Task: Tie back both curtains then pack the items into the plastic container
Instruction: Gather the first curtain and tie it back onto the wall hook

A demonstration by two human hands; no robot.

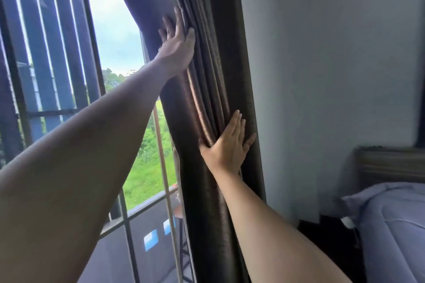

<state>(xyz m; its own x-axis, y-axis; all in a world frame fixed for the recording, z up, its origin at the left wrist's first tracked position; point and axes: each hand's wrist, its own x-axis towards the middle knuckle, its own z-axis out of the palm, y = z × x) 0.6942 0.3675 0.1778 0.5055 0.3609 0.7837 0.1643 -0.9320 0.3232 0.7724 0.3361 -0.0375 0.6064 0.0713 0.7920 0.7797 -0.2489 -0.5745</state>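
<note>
- On my left hand (178, 41) the fingers (171, 23) are straight and point upward. They lie flat against the window-side edge of the curtain (207, 76), and the thumb rests on the pleats just beside them. The hand pushes the cloth and does not close around it.
- On my right hand (227, 145) the fingers (235, 124) are also straight and close together, with the thumb spread to the left. The whole palm presses on the folds lower down and grips nothing.
- Both forearms are bare. The left one reaches up higher than the right one.
- The curtain is dark brown and hangs in tight vertical folds. It is gathered at the right side of the window (69, 76), touching the wall (322, 76).
- The window has dark bars, and behind them I see sky and green trees (147, 167).
- At the far right stands a bed (391, 225) with a pale cover, and its headboard (391, 163) is against the wall.
</note>
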